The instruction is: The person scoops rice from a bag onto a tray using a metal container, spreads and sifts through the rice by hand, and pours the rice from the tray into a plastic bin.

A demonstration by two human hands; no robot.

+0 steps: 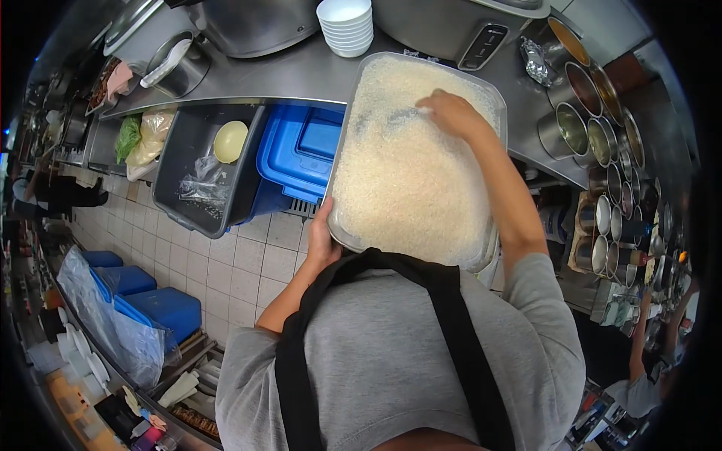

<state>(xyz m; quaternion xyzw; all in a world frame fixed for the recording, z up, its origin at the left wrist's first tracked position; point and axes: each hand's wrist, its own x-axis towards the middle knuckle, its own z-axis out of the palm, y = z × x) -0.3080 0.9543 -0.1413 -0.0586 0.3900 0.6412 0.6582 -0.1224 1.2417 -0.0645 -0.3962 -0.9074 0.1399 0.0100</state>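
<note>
A large translucent plastic tub (344,113) full of white rice grains (414,188) rests partly on the steel counter and reaches out towards my body. My left hand (322,239) grips the tub's near left side, thumb up along the wall and the other fingers mostly hidden beneath. Over the far part of the rice, my right hand (450,114) has its fingers stretched out, the tips touching the grains. Shallow furrows mark the surface beside those fingertips. Nothing shows gripped in the right hand.
Stacked white bowls (346,28) and a large cooker with a control panel (483,46) stand behind the tub. Metal pots (564,128) line the right side. Below left are a grey bin (169,173) with a yellow bowl (231,141) and a blue lidded bin (301,143). Other people stand at both sides.
</note>
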